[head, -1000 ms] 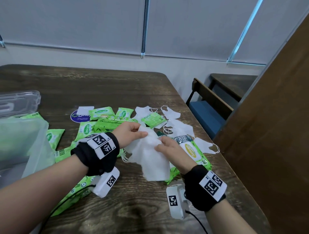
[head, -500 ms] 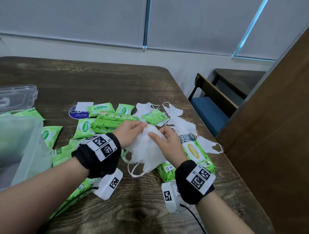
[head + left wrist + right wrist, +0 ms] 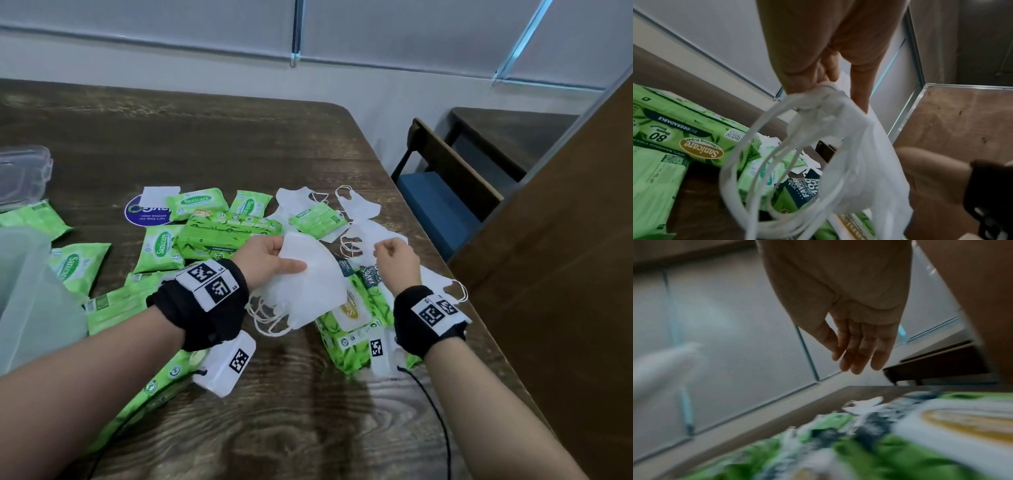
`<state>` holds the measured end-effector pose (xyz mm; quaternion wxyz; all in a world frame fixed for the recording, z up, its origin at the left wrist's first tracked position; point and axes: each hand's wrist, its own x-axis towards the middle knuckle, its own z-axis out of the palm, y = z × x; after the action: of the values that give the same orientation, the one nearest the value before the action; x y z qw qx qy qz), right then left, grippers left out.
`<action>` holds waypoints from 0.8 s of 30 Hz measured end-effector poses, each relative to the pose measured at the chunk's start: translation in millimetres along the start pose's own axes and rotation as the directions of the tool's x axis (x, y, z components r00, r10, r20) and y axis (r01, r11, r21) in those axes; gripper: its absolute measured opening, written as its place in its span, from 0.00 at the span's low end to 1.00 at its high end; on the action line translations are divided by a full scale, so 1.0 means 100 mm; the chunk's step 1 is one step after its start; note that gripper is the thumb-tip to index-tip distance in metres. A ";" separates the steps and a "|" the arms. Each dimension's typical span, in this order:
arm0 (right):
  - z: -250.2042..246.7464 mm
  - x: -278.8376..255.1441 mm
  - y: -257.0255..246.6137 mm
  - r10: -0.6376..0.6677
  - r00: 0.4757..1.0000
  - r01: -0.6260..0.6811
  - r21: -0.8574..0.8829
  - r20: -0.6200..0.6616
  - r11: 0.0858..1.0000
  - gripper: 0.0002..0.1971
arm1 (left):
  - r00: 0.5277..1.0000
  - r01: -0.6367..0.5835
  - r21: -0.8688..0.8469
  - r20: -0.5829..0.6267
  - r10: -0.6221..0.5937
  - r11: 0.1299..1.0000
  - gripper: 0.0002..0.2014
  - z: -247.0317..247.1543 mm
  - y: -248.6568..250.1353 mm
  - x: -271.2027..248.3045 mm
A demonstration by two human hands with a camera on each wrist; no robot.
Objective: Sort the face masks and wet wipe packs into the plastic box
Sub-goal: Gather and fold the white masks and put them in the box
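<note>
A stack of white face masks (image 3: 310, 279) hangs above the worktop (image 3: 212, 137), pinched between thumb and fingers of the left hand (image 3: 265, 258), ear loops dangling. Just right, the right hand (image 3: 397, 260) holds nothing, fingers relaxed. Green wet wipe packs (image 3: 219, 236) lie scattered beneath; the plastic box (image 3: 30, 298) stands far left.

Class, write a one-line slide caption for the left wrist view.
Left hand grips white face masks, ear loops dangling over green wet wipe packs.
</note>
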<state>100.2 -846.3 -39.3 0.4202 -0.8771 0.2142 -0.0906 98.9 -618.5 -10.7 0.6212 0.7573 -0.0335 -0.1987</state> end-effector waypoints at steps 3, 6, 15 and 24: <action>-0.18 0.31 0.46 0.165 0.986 -0.161 -0.220 -0.001 0.962 0.16 | 1.000 0.017 -0.001 -0.015 -0.017 1.000 0.08 -0.05 -0.03 0.08; -0.25 0.47 0.91 0.309 0.945 -0.233 -0.438 0.110 0.868 0.19 | 0.999 0.043 0.012 -0.020 -0.042 0.999 0.08 -0.07 -0.07 0.14; -0.25 0.75 1.26 0.374 0.904 -0.227 -0.511 0.206 0.829 0.22 | 0.996 0.082 -0.002 -0.032 -0.082 0.997 0.11 -0.13 -0.19 0.28; -0.31 0.81 1.44 0.381 0.921 -0.260 -0.601 0.082 0.756 0.17 | 0.999 0.042 0.007 -0.002 -0.042 0.999 0.08 -0.06 -0.12 0.37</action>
<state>119.0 -984.9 -133.1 0.1618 -0.9172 0.3359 0.1408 132.7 -621.1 -31.2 0.6145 0.7601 -0.0177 -0.2107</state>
